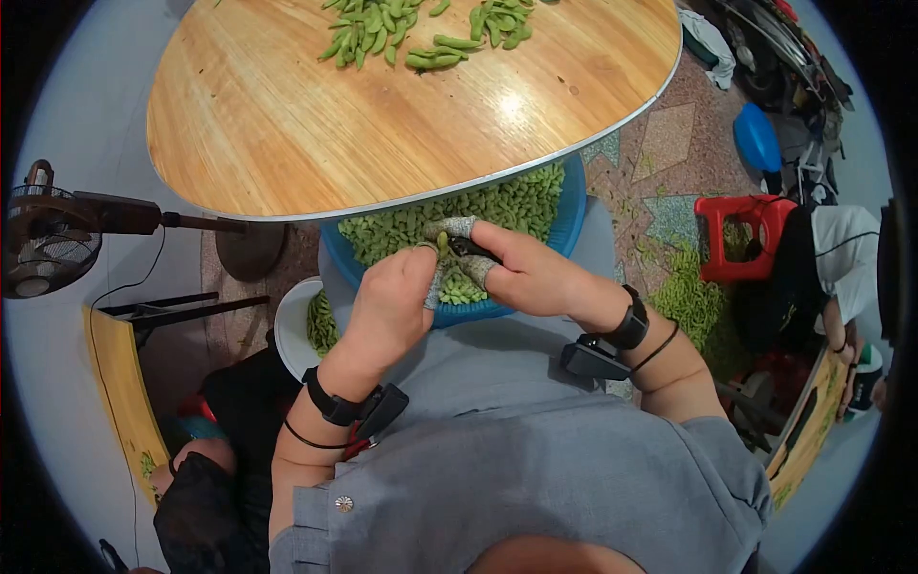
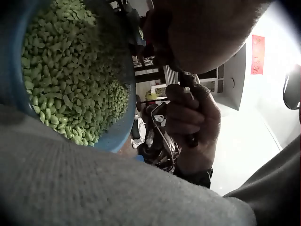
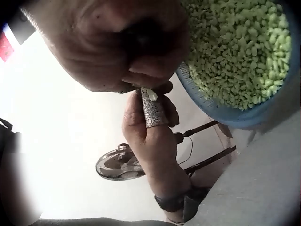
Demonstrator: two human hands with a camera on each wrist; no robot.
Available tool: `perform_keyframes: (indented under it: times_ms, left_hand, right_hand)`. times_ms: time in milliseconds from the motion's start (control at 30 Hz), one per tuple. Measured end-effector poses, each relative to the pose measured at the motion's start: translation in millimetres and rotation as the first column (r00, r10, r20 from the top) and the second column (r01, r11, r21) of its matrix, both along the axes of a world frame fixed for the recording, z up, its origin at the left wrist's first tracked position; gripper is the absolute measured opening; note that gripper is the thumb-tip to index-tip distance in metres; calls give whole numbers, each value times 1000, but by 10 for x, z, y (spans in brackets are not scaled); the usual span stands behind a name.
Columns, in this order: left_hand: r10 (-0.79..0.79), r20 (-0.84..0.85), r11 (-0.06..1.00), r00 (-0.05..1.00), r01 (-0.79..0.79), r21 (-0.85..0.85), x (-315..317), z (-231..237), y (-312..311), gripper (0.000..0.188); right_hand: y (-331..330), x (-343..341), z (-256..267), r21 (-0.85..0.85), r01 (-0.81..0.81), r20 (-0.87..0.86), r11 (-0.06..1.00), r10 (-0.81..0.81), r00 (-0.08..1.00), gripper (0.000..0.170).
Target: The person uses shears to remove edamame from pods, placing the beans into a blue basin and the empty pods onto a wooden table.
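Note:
Both hands meet over a blue basin [image 1: 579,196] heaped with shelled green soybeans [image 1: 382,230]. A soybean pod [image 1: 443,243] is pinched between the thumb and fingers of my left hand [image 1: 390,292]. My right hand [image 1: 531,273] grips a small black-handled tool [image 1: 467,247], its tip right at the pod. What kind of tool it is I cannot tell. Speckled grey finger sleeves cover some fingertips of both hands; one sleeve [image 3: 153,110] shows on the left thumb in the right wrist view. A pale green bit [image 3: 152,94] shows beside it.
A round-ended wooden table [image 1: 287,143] overhangs the basin's far side, with several pods [image 1: 378,29] on it. A white bucket [image 1: 295,330] with pods stands at left, near a fan [image 1: 53,230]. Right are a red stool [image 1: 744,244] and scattered pods [image 1: 690,301]. Other people sit on both sides.

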State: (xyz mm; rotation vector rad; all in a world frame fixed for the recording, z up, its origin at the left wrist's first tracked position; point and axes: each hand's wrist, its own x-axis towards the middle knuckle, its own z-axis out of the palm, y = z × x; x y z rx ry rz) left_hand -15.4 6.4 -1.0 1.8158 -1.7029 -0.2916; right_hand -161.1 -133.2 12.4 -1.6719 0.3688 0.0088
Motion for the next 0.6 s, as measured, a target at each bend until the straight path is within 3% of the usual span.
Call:
perform_keyframes:
  times_ms: [33,67,100,133,167,200,233,300,333,367,400,433,467,500,533,600]
  left_hand:
    - [-9,24,999,1000,10,-40,24,-10,0,9]
    - [-8,24,999,1000,8,-37,60,18,27,9]
    - [5,-418,991,909,52,124,107,85,53,9]
    - [90,-766,956,636,159,245,137,122,66,11]
    - [92,-766,956,636,159,246,143,91,76,11]
    - [118,-973,950,200,261,169,143,30,89,11]
    - [145,-949,948,-281,316,51,141,-8,94,13]
    - [158,-941,946,-299,318,58,141,-46,68,13]
    - [171,-932,946,-319,318,65,133,-59,50,13]
    - [173,-931,945,-322,322,64,127,-69,23,13]
    - [199,-975,947,94,239,216,123,-75,-6,13]
    - [233,-840,942,491,100,320,122,-78,-23,14]
    - [235,-839,941,491,102,323,125,-76,-26,14]
    - [90,-519,984,850,5,178,128,-67,-23,15]
    - [5,-46,1000,999,-5,-3,130,-57,-17,17]
    - [-19,203,996,979,1,88,131,-31,2,14]
  right_hand:
    - [-5,-7,1,2,-1,-1,1000,1,1000,44]
    - [-11,-29,-2,363,25,-75,932,2,997,43]
    - [-19,-48,0,670,75,-144,738,31,989,41]
    - [-18,-67,31,671,73,-144,738,33,989,41]
    - [-5,-92,77,806,81,-122,587,32,992,40]
    - [2,-112,101,908,82,-102,411,27,994,40]
    - [-3,-124,82,909,83,-103,409,26,994,40]
    - [-23,-142,27,952,69,-82,298,32,996,41]
    - [-35,-140,29,952,74,-86,297,28,996,41]
    - [-51,-125,37,920,112,-119,374,-5,993,41]
    - [-54,-119,39,882,149,-148,447,-39,988,42]
    - [-37,-126,-21,894,156,-150,419,-49,987,41]
    - [-15,-116,-18,896,158,-150,415,-51,987,41]
    - [17,-91,-5,859,188,-184,476,-54,981,40]
    - [48,-65,11,818,214,-217,534,-58,974,39]
    - [107,-15,50,760,272,-256,590,-113,960,40]
